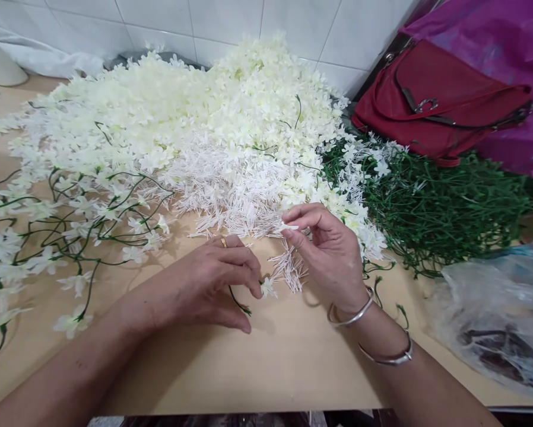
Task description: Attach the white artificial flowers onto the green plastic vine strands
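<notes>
My left hand [224, 279] is curled over a green plastic stem [240, 302], its thumb apart from the fingers. One end of that stem shows below the fingers, and a white artificial flower [269, 287] sits at the fingertips; the middle of the stem is hidden. My right hand [326, 252] pinches a small white stick-like piece [289, 226] between thumb and forefinger. Beneath that hand lies a small cluster of thin white sticks [291, 270]. Just beyond both hands spreads a larger heap of white sticks [235, 196].
Behind rises a big pile of cream artificial flowers [159, 112] against a tiled wall [231, 24]. Flowers on green stems [83, 237] lie at left. Green stems [444, 201] are heaped at right, near a red handbag [453, 95] and a clear plastic bag [502, 308].
</notes>
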`<state>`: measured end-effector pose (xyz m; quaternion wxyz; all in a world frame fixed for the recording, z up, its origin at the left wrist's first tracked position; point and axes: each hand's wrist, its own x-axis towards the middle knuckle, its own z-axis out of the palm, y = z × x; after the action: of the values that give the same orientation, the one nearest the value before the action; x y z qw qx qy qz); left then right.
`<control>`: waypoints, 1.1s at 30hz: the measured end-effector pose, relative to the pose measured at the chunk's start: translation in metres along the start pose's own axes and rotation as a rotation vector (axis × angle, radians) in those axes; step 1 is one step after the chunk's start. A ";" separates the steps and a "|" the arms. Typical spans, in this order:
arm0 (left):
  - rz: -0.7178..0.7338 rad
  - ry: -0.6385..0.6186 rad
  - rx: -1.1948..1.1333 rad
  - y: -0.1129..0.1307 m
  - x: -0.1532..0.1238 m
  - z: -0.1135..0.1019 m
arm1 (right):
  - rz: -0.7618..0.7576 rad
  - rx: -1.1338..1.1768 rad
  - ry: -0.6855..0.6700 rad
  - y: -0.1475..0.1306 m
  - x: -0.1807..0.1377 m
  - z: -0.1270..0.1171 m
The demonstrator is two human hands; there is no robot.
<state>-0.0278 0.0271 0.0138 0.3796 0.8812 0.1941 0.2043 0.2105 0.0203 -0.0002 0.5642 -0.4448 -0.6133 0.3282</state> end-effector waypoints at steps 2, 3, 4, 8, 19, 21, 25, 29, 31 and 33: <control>-0.004 -0.058 0.025 -0.007 -0.003 0.000 | 0.043 0.092 -0.005 0.000 0.002 0.000; 0.008 -0.071 0.022 -0.011 -0.003 0.001 | 0.079 0.126 -0.005 0.000 0.003 0.000; 0.025 -0.078 0.016 -0.013 -0.004 0.002 | 0.116 0.148 -0.004 -0.001 0.003 0.000; 0.028 -0.109 0.014 -0.013 -0.003 0.005 | 0.205 0.157 -0.003 -0.002 0.004 -0.002; -0.111 -0.125 -0.196 0.013 0.004 0.006 | 0.190 0.135 -0.127 -0.005 0.005 -0.005; -0.167 -0.045 -0.369 0.017 0.002 0.003 | 0.217 0.180 -0.149 -0.003 0.005 -0.006; -0.279 0.225 -0.709 0.015 0.003 0.005 | 0.276 0.269 -0.152 -0.001 0.006 -0.008; -0.409 0.350 -0.882 0.002 0.008 0.012 | 0.329 0.307 -0.203 -0.003 0.009 -0.009; -0.466 0.370 -0.918 -0.002 0.010 0.015 | 0.342 0.302 -0.230 -0.005 0.009 -0.010; -0.484 0.398 -0.923 -0.004 0.011 0.016 | 0.350 0.314 -0.264 -0.007 0.009 -0.010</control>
<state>-0.0114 0.0253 0.0032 0.7183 0.4980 0.3494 0.3375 0.2197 0.0250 0.0118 0.4762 -0.4046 -0.5367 0.5670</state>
